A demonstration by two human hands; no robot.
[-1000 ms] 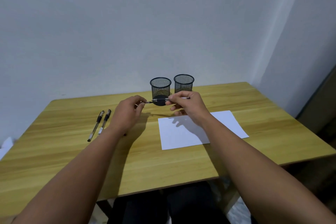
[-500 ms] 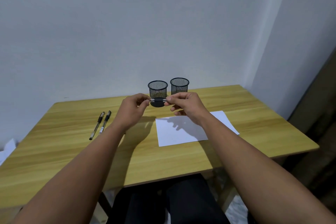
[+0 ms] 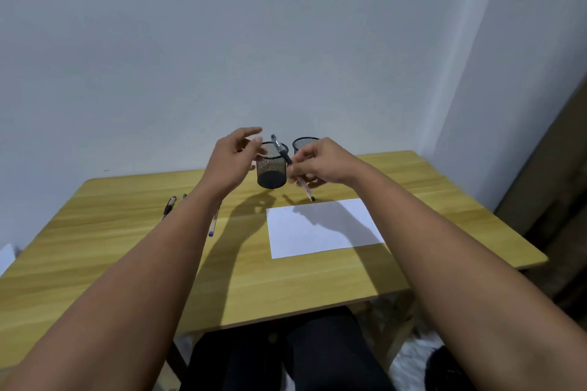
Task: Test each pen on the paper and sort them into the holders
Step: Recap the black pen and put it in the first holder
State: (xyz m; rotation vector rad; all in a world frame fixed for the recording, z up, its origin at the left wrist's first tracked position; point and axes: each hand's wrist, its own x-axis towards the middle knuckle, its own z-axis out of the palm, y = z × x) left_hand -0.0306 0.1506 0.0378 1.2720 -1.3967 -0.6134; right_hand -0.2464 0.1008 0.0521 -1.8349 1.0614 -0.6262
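Note:
My right hand (image 3: 320,165) grips a pen (image 3: 282,151) slanted steeply, black end up and tip down just above the far edge of the white paper (image 3: 320,228). My left hand (image 3: 235,159) hovers with fingers apart and nothing in it, in front of the left black mesh holder (image 3: 271,171). The right mesh holder (image 3: 305,143) is partly hidden behind my right hand. A black pen (image 3: 168,208) lies on the table at the left. Beside it, a second pen (image 3: 184,197) and a blue-tipped pen (image 3: 212,225) are both partly covered by my left forearm.
The wooden table (image 3: 127,247) stands against a pale wall, its right edge near a dark panel. A white object (image 3: 6,257) pokes in at the far left. Dark-trousered legs show under the table's near edge.
My left hand has let go of the pen and lifted away with fingers spread. My right hand has swung the pen from level to steeply tilted, tip down toward the paper. The camera has tilted upward.

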